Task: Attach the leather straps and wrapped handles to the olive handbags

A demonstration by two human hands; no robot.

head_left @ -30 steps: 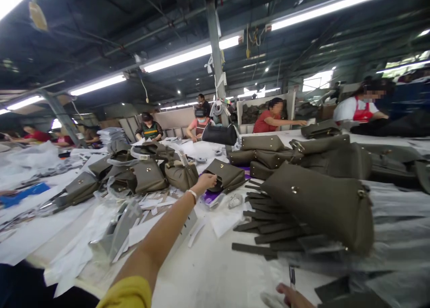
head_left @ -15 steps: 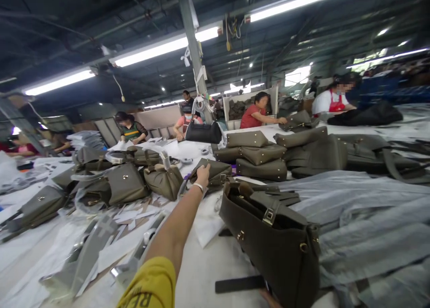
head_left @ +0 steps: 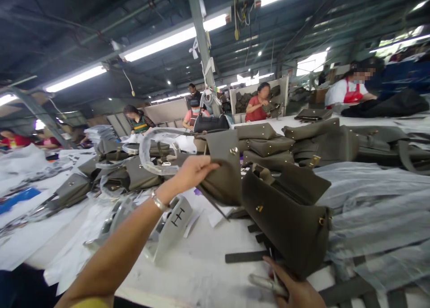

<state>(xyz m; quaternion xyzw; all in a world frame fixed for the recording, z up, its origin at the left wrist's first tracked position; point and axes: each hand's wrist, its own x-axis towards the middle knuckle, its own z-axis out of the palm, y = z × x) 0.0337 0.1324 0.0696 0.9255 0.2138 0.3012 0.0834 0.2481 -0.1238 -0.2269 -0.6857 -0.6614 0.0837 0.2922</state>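
At centre, the left hand (head_left: 197, 170) pinches an olive leather-like handbag (head_left: 222, 178) by its edge, seemingly for support; lower right, the right hand (head_left: 295, 290) grips a blurred silvery tool (head_left: 267, 284).

Left arm (head_left: 126, 245) reaches forward, rising diagonally from lower left toward centre. Left wrist (head_left: 161, 198) nearly straight, in line with the forearm. Left hand (head_left: 193, 171): back upward, fingers and thumb drawn together in a pinch, tips pointing right. Right hand (head_left: 297, 292) low, nearer the body, partly cropped; one finger (head_left: 279, 271) extends forward and leftward.
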